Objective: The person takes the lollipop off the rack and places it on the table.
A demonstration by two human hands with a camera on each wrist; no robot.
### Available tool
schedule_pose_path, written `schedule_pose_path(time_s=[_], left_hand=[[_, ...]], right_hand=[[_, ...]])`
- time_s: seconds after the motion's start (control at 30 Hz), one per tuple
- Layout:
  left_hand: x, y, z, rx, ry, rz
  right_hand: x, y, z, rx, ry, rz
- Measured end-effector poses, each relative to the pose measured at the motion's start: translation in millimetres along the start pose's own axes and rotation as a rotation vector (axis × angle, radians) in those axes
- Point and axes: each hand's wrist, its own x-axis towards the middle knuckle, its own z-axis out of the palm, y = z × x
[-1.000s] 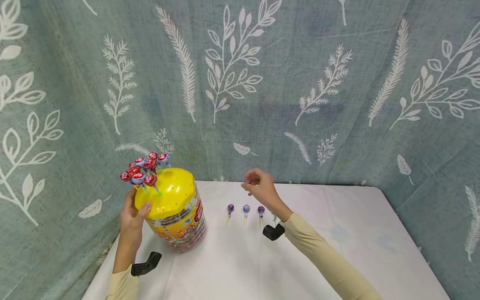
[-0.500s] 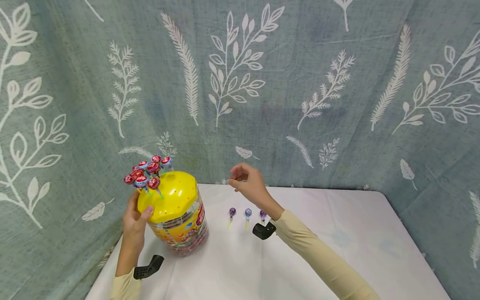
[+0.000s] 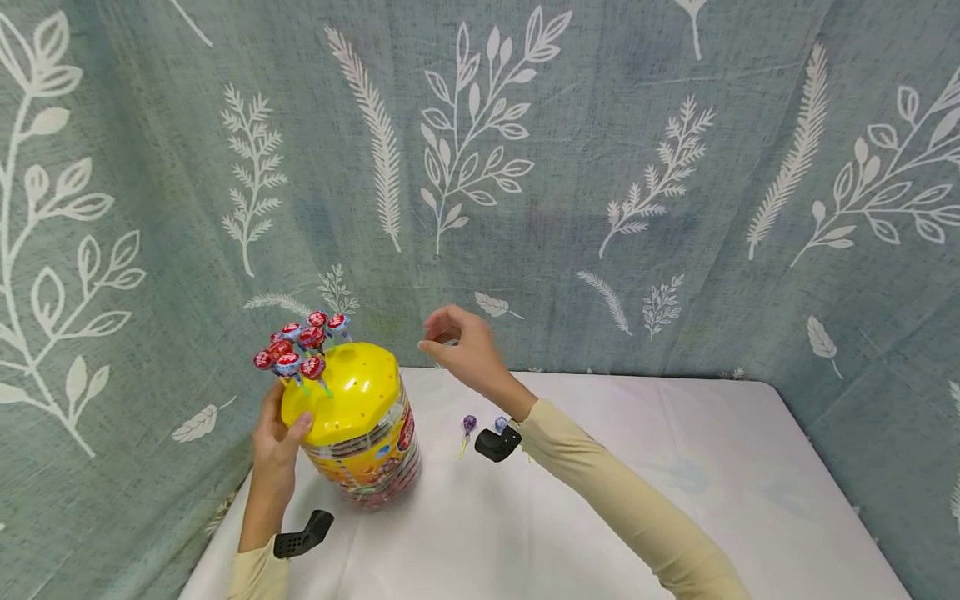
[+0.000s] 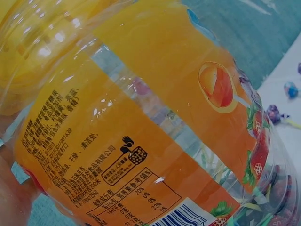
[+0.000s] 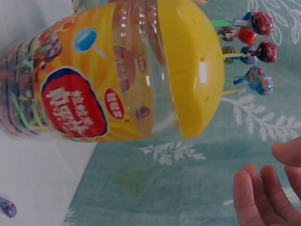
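Observation:
A clear candy jar [image 3: 367,462] with a yellow domed lid [image 3: 348,387] stands tilted at the table's left. Several red and blue lollipops [image 3: 300,340] stick up out of holes in the lid's far left side. My left hand [image 3: 276,433] grips the jar by the lid's left edge, thumb on the front. The jar's orange label [image 4: 141,122] fills the left wrist view. My right hand [image 3: 438,340] hovers in the air just right of the lid, fingers loosely curled, and nothing shows between them [image 5: 263,183]. The lid [image 5: 193,70] and lollipops [image 5: 251,47] lie ahead of it.
A purple lollipop [image 3: 469,423] and a blue one [image 3: 501,422] lie on the white table [image 3: 675,483] beside my right forearm. A leaf-patterned green cloth [image 3: 525,167] hangs close behind and on both sides. The table's right half is bare cloth.
My right hand has risen and moved left from above the loose lollipops to beside the jar lid. Its forearm now covers the third loose lollipop. The left hand keeps its hold.

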Motion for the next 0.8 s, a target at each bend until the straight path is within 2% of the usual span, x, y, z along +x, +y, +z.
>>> schedule_pose_path(time_s=[0.37, 0.63, 0.8], left_hand=[[-0.8, -2.5, 2.3, -0.070, 0.009, 0.033], [-0.4, -2.4, 1.9, -0.016, 0.030, 0.012], [-0.1, -1.3, 1.9, -0.024, 0.018, 0.009]], right_hand=[[19, -10, 25, -0.013, -0.051, -0.019], [34, -17, 47, -0.028, -0.084, -0.055], [43, -18, 63, -0.028, -0.102, -0.095]])
